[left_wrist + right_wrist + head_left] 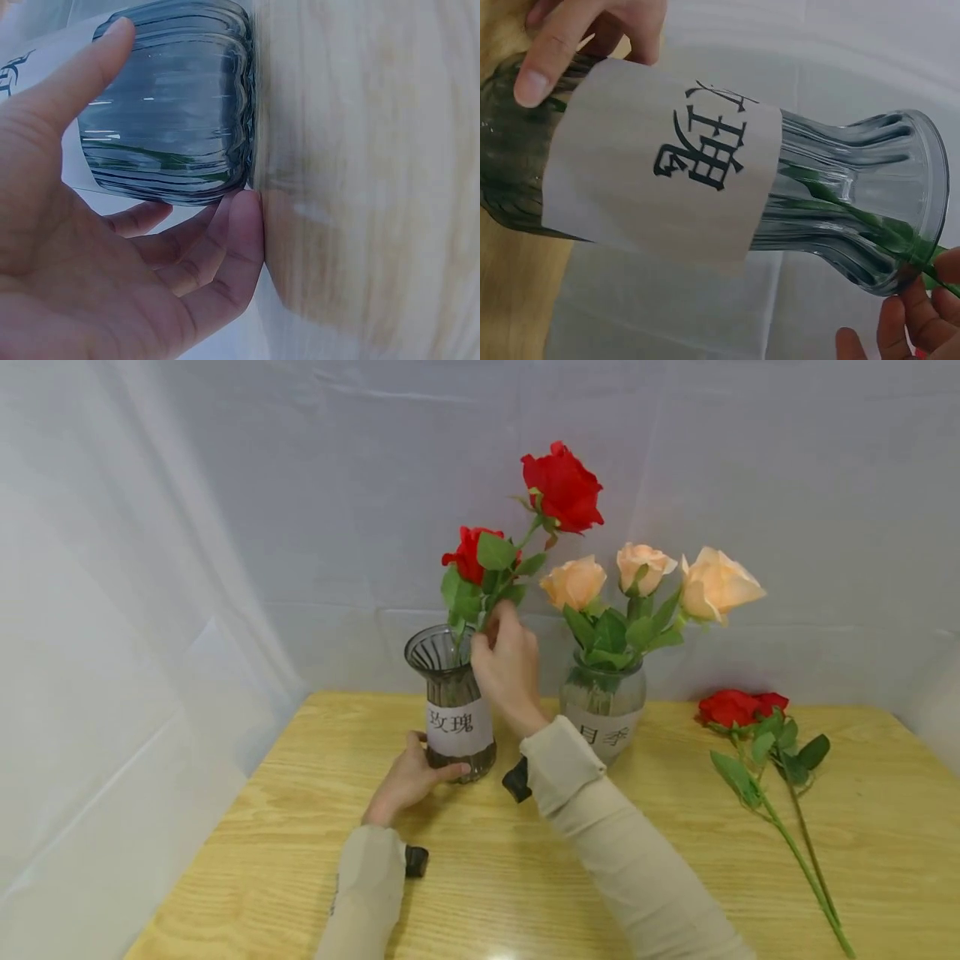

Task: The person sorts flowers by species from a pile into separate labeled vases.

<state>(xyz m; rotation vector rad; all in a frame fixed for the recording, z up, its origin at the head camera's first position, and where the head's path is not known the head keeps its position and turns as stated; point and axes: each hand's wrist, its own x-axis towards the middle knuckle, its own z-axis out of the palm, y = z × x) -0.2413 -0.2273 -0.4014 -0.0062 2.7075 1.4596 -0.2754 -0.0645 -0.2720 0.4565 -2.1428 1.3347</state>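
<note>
A ribbed dark glass vase (pixel 447 692) with a flared rim and a white paper label (pixel 459 728) stands upright on the table. Low on its side, my left hand (pixel 408 782) holds it, thumb (pixel 94 64) in front and fingers curving behind the base. Beside the rim, my right hand (pixel 512 664) pinches the stem of a red rose (pixel 564 489) that leans right, high above the vase. A second red rose (pixel 467 558) rises lower, over the vase mouth. Through the glass, a green stem (pixel 832 199) shows in the right wrist view.
Close on the right, a rounder glass vase (pixel 573 697) with a label holds peach roses (pixel 643 567). Two more red roses (pixel 729 707) lie at the table's right, stems toward the front. White sheeting (pixel 337 527) hangs behind the wooden table (pixel 465 877).
</note>
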